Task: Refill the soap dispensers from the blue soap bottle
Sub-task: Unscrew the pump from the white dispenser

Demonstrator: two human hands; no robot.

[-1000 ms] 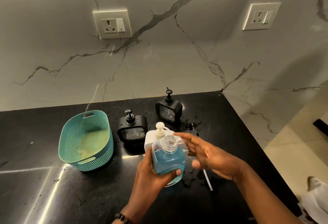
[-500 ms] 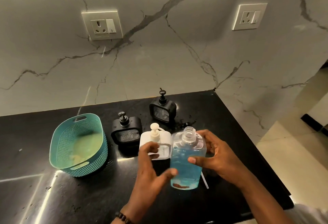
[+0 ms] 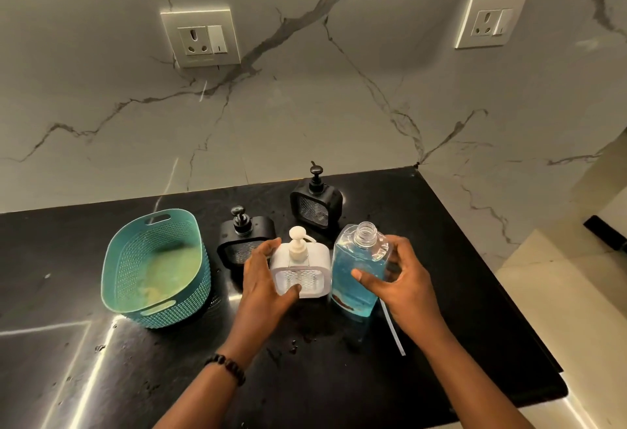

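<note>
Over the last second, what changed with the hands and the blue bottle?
The blue soap bottle passed from the left hand to the right hand, ending right of the white dispenser. The freed left hand took hold of that dispenser. Both black dispensers and the teal basket stayed put.

This looks like a home kitchen or wash area. A polished black stone counter (image 3: 101, 377) runs to a corner at about 1 o'clock, backed by a grey-veined marble wall (image 3: 305, 123). Two wall sockets with switches are set in it, one (image 3: 201, 38) at 11 o'clock and another (image 3: 490, 21) at 1 o'clock. Household things stand on the counter: a teal plastic basket (image 3: 183, 306) at 9 o'clock and pump soap dispensers (image 3: 315, 204) near 12 o'clock. Pale floor tiles (image 3: 559, 309) show at 3 o'clock.
</note>
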